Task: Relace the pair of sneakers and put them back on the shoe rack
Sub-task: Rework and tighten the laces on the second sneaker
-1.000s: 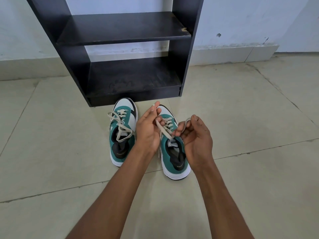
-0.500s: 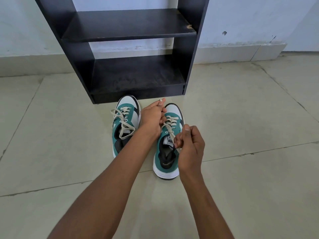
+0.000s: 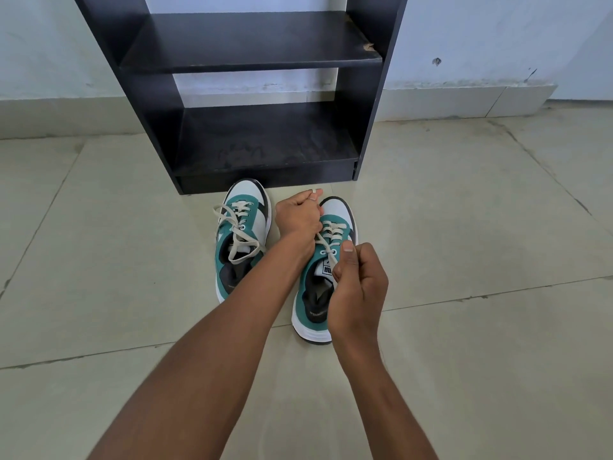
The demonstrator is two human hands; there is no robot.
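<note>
Two teal, white and black sneakers stand side by side on the floor, toes toward the rack. The left sneaker has its beige lace threaded, with loose ends draped over the opening. The right sneaker carries a beige lace crossed through its eyelets. My left hand is closed on one lace end beside the right sneaker's toe. My right hand pinches the other lace end over the tongue. The black shoe rack stands just behind the sneakers, both shelves bare.
Pale floor tiles with dark grout lines spread on all sides. A light blue wall with a tiled skirting runs behind the rack.
The right sneaker has shifted back toward the rack. My left hand moved forward to the toe and closed into a fist; my right hand pulled its lace end back over the tongue.
</note>
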